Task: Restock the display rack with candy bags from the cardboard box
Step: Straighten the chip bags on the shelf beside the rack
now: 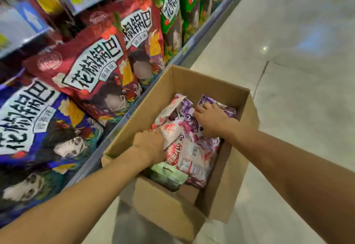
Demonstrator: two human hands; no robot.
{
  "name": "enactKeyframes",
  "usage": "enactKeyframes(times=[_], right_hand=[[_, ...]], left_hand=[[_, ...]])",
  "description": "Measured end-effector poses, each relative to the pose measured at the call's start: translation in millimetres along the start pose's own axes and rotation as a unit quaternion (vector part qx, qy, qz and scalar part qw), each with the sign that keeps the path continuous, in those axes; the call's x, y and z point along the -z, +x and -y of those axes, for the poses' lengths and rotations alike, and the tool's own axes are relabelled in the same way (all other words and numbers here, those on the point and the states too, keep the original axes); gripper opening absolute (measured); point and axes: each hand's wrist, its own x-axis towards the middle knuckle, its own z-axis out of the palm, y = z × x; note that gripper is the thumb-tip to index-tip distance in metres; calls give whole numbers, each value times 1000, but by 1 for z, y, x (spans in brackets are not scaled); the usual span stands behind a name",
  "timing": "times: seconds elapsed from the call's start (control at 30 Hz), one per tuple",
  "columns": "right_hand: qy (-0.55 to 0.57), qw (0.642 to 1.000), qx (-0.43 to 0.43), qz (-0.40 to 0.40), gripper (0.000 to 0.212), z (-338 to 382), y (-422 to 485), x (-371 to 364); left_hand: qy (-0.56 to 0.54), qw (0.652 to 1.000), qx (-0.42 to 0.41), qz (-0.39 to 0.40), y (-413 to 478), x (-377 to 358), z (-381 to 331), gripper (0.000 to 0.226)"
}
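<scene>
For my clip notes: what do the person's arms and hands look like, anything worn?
No sleeves are in view: both arms are bare from the picture's edge down. No gloves, watch or bracelet show on the left hand or the right hand.

Cardboard box (pixel 201 82) open above; snack-bag shelf (pixel 92 74) crowds its left; floor (pixel 288 71) free right.

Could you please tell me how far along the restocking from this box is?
Done: none of these bags shows on the shelf in view. In hand: the left hand grips a pink-and-white bag inside the cardboard box; the right hand lies on the purple bags. Left: the box holds several bags, all to be moved to the shelf.
</scene>
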Motion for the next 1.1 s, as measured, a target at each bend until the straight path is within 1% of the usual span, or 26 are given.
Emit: enactKeyframes(times=[0.1, 0.17, 0.23, 0.3, 0.33, 0.37, 0.43, 0.5, 0.57, 0.6, 0.63, 0.67, 0.7, 0.73, 0.77, 0.87, 0.93, 0.97, 1.0, 1.07, 1.1], right_hand=[[-15, 1000, -11, -7, 76, 1, 4, -1], [-6, 1000, -18, -14, 79, 3, 7, -2], [0, 1000, -24, -12, 88, 5, 10, -4], [3, 999, -35, -3, 98, 5, 12, -7], [1, 999, -40, 5, 97, 5, 13, -8], [-4, 999, -45, 15, 94, 6, 13, -9], [-11, 998, -55, 41, 86, 6, 14, -11], [-1, 996, -64, 58, 88, 5, 14, -11], [11, 995, -70, 67, 96, 6, 13, -11], [18, 994, -73, 73, 99, 7, 13, -10], [27, 994, -74, 73, 97, 7, 11, -8], [44, 994, -75, 60, 88, 6, 10, -6], [71, 994, -77, 38, 74, 4, 8, -4], [106, 991, -81, 19, 61, 1, 7, -2], [143, 986, -86, 7, 54, -2, 6, 1], [234, 967, -99, 10, 46, -10, -1, 11], [276, 956, -98, 8, 40, -14, -7, 18], [299, 950, -95, 6, 33, -17, -10, 23], [332, 939, -92, 2, 26, -21, -15, 27], [429, 898, -96, -19, 25, -30, -23, 34], [474, 874, -100, -31, 26, -33, -28, 35]], left_hand=[[0, 1000, 3, -11, 0, -4, -6, 79], [8, 1000, 0, -23, -2, -6, -7, 73], [16, 999, -8, -47, -4, -6, -5, 60], [21, 998, -18, -57, -5, -3, -2, 40], [25, 998, -25, -60, -7, -1, -1, 31], [28, 997, -34, -63, -8, 1, -1, 28], [14, 997, -44, -70, -10, 3, 1, 29], [-48, 993, -42, -96, -11, 3, 7, 24], [-158, 976, -54, -143, -14, 4, 16, 9], [-208, 963, -65, -159, -16, 7, 21, 7], [-241, 953, -76, -166, -18, 11, 25, 13], [-262, 945, -88, -176, -22, 14, 29, 19], [-279, 937, -96, -187, -25, 17, 32, 24], [-296, 928, -105, -201, -28, 20, 36, 27], [-316, 918, -113, -213, -31, 23, 39, 28], [-382, 888, -118, -229, -36, 28, 47, 24], [-440, 864, -111, -216, -36, 29, 52, 22], [-476, 850, -110, -199, -37, 32, 54, 24], [-501, 839, -110, -182, -39, 34, 55, 31], [-534, 828, -105, -134, -38, 36, 55, 45], [-556, 817, -103, -112, -38, 38, 53, 42]])
